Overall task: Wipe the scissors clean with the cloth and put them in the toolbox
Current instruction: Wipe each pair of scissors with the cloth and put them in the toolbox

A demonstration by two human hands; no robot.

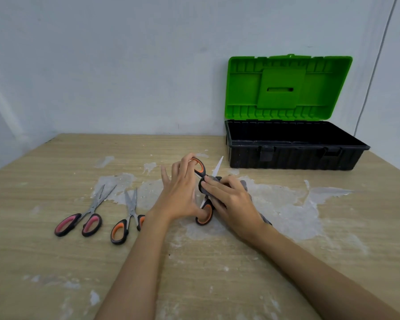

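Scissors (202, 192): blades spread, between both hands at table (56, 169) centre
Left hand (183, 192): fingers hooked in handle loops
Right hand (231, 199): pinches cloth (244, 184) round pivot
Toolbox (296, 146): open — far right, well apart

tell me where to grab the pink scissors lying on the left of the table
Probably by the handle loops. The pink scissors lie flat on the table, slightly open, with the loops at the near end and the blades pointing away toward the wall. Come from above on the near side, fingers on the pink and black loops, well clear of the tips.
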